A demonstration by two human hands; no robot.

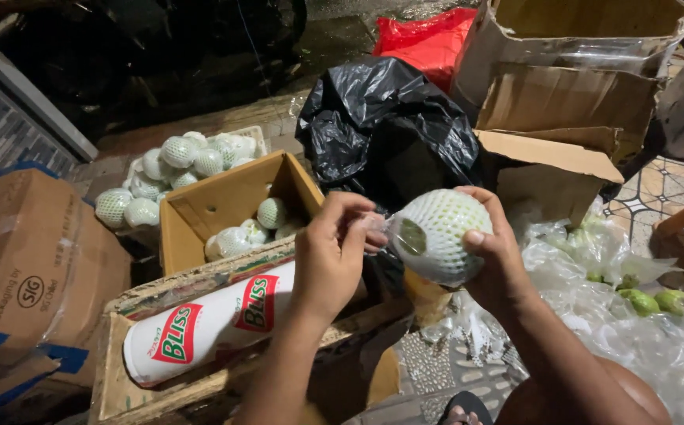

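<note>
My right hand (493, 252) grips a round green fruit wrapped in white foam netting (436, 234), held up in front of me with clear plastic film over it. My left hand (332, 252) pinches the twisted end of that plastic film at the fruit's left side. Below my left forearm lies a white cylinder-shaped roll with red and green print (208, 323) in a shallow wooden crate (114, 378).
An open cardboard box (200, 212) holds a few netted fruits, and more are piled behind it (176, 161). A black plastic bag (385, 126), a red bag (428, 39) and large cardboard boxes (570, 86) stand behind. Clear plastic and bare green fruits (656, 301) lie at right.
</note>
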